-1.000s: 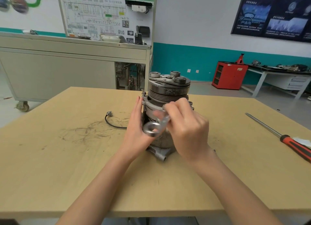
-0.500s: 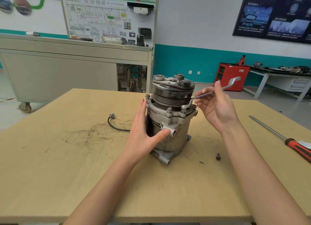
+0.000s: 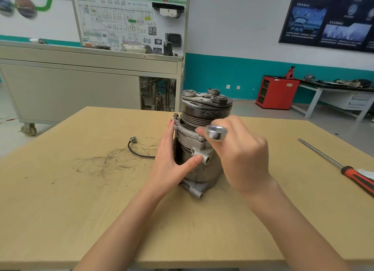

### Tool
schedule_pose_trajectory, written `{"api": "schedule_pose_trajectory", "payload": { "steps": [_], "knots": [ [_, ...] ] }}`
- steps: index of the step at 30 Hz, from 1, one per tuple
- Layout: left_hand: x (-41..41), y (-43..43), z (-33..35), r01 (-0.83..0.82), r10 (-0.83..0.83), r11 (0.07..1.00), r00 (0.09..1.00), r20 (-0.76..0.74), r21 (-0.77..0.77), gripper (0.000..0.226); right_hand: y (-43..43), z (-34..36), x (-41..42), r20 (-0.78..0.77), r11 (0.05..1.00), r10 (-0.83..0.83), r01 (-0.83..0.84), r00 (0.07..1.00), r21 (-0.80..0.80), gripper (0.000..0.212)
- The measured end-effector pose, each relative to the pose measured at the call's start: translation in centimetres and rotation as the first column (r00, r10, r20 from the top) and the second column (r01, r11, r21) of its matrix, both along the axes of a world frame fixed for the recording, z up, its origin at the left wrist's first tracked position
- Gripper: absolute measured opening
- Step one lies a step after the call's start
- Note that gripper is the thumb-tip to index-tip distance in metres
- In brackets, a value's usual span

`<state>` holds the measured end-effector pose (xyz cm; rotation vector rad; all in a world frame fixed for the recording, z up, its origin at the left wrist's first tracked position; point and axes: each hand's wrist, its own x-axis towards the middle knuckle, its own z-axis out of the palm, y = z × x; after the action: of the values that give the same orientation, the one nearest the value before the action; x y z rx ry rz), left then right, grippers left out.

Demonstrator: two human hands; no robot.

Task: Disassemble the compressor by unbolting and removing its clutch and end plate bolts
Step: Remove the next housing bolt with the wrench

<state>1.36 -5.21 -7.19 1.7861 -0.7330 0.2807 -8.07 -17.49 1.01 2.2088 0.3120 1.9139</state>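
**Spotter one:** Your right hand (image 3: 242, 155) has swung the wrench (image 3: 216, 132) from out at the right round to the front. Your fingers are curled tight round its shank, ring end toward you. Whether the far end sits on a bolt, your hand hides.

**Spotter two:** Your left hand (image 3: 172, 161) lies flat-fingered against the compressor (image 3: 202, 169), thumb across the front by the port. That casting looks heavy and stiff but grimy, so I'd judge it could twist or tip under wrench load. Brace the body, not the pulley grooves.

**Spotter one:** You have it upright about mid-worktop (image 3: 81, 210), clutch (image 3: 206, 102) on top. One flange bolt (image 3: 175, 115) stands at your left fingertips.
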Motion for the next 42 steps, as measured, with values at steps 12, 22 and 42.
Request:
{"api": "schedule_pose_trajectory", "payload": {
  "steps": [12, 22, 42],
  "knots": [
    [-0.2, -0.2, -0.1, 0.025, -0.026, 0.999, 0.999, -0.034, -0.041, 0.100, 0.9, -0.9, 0.1, 0.000, 0.991, -0.101, 0.101, 0.995, -0.093, 0.023],
    [-0.7, 0.0, 0.1, -0.003, 0.003, 1.000, 1.000, -0.028, -0.014, 0.107, -7.1, 0.0, 3.8, 0.503, -0.433, 0.789, -0.263, 0.352, 0.862, 0.039],
    [-0.9, -0.1, 0.4, 0.003, -0.003, 1.000, 1.000, -0.006, -0.017, 0.098, -0.7, 2.2, 0.1, 0.002, 0.914, 0.265, -0.252, 0.964, 0.318, 0.045]
  ]
}}
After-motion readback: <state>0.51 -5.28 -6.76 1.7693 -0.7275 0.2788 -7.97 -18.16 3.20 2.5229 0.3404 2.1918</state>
